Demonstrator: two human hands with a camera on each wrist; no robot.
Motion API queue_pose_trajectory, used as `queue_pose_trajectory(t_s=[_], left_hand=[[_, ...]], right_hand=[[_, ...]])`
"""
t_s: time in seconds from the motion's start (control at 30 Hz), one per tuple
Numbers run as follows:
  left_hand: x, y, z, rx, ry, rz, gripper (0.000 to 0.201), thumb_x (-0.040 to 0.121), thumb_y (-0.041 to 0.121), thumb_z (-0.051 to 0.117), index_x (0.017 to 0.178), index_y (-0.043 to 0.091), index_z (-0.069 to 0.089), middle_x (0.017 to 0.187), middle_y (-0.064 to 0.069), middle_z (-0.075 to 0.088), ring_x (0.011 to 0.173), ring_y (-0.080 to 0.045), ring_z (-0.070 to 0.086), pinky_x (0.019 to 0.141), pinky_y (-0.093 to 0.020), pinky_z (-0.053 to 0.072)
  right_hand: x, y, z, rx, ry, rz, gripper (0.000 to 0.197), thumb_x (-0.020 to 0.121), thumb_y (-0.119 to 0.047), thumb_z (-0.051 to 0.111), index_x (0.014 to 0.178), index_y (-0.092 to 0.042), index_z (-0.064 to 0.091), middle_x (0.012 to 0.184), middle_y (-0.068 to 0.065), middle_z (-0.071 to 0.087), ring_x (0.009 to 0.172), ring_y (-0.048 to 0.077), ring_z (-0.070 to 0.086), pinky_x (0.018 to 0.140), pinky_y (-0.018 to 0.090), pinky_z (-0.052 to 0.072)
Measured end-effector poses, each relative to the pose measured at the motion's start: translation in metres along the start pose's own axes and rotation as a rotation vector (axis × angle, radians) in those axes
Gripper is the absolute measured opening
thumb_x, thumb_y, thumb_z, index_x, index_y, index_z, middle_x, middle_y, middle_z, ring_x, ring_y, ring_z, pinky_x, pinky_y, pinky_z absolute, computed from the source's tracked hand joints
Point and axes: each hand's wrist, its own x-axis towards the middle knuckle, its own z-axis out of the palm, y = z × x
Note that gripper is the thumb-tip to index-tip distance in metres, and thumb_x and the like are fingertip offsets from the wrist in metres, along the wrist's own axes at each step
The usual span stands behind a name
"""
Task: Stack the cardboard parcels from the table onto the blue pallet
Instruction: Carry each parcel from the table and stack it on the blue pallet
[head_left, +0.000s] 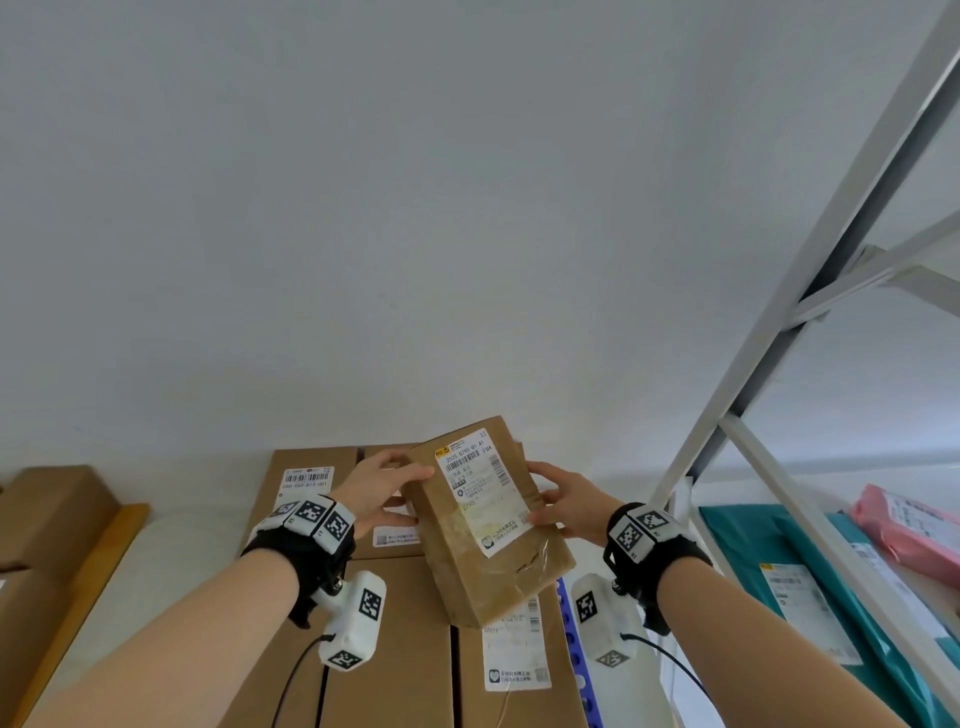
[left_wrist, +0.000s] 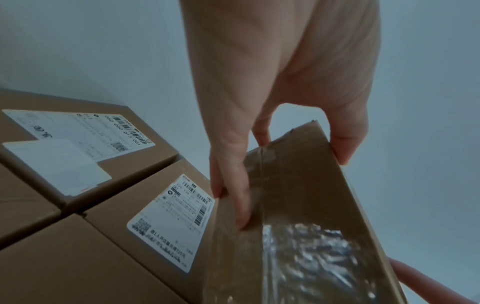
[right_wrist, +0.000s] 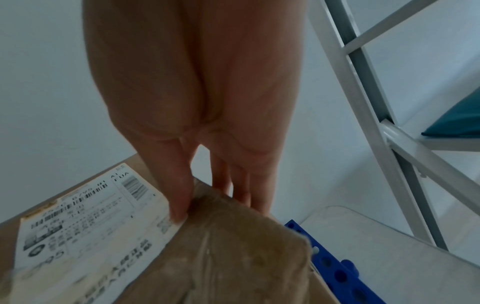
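The small cardboard parcel (head_left: 483, 519) is up in the air, tilted, between both hands, just above the big boxes (head_left: 395, 649) that are already stacked. It has a white label (head_left: 475, 478) on top and shiny tape (left_wrist: 311, 257) along its side. It looks light, because fingertips alone are carrying it. The card looks stiff, but its corners are a bit crushed, so it may dent if squeezed hard. The tape looks slippery, so bare card is the better place to hold.

The left hand (head_left: 382, 486) has its grip clamped on the far left edge, thumb on one face and fingers on the other. The right hand (head_left: 563, 504) has its grip clamped on the right edge, thumb on the label and fingers underneath.

A strip of the blue pallet (right_wrist: 337, 267) peeks out beside the boxes. A grey metal shelf frame (head_left: 779, 338) stands to the right, with teal and pink bags (head_left: 831, 571) on it
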Motion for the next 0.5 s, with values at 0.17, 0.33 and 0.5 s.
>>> queue_pose_trajectory(t_s=[0.17, 0.33, 0.5], left_hand=[[0.003, -0.010, 0.007, -0.078, 0.032, -0.008, 0.062, 0.080, 0.007, 0.071, 0.134, 0.016, 0.041, 0.115, -0.014, 0.064, 0.105, -0.031, 0.062, 0.085, -0.048, 0.054], [0.001, -0.014, 0.017, -0.031, 0.011, -0.091, 0.050, 0.082, 0.011, 0.070, 0.127, 0.005, 0.049, 0.118, -0.016, 0.062, 0.102, -0.033, 0.063, 0.077, -0.048, 0.056], [0.008, -0.013, 0.023, -0.035, -0.030, -0.041, 0.036, 0.088, 0.004, 0.062, 0.123, 0.006, 0.056, 0.115, -0.016, 0.066, 0.105, -0.032, 0.063, 0.080, -0.043, 0.055]], right_hand=[[0.001, 0.007, -0.003, 0.055, 0.007, 0.012, 0.072, 0.085, 0.006, 0.061, 0.142, -0.031, 0.036, 0.118, 0.014, 0.063, 0.108, 0.030, 0.062, 0.088, 0.049, 0.054], [0.003, 0.014, -0.006, 0.082, 0.008, 0.013, 0.073, 0.085, 0.001, 0.063, 0.144, -0.031, 0.034, 0.116, 0.012, 0.064, 0.106, 0.028, 0.063, 0.088, 0.049, 0.053], [0.010, 0.017, -0.011, 0.142, 0.017, -0.014, 0.071, 0.086, -0.002, 0.063, 0.144, -0.031, 0.034, 0.115, 0.012, 0.065, 0.103, 0.027, 0.065, 0.081, 0.047, 0.056]])
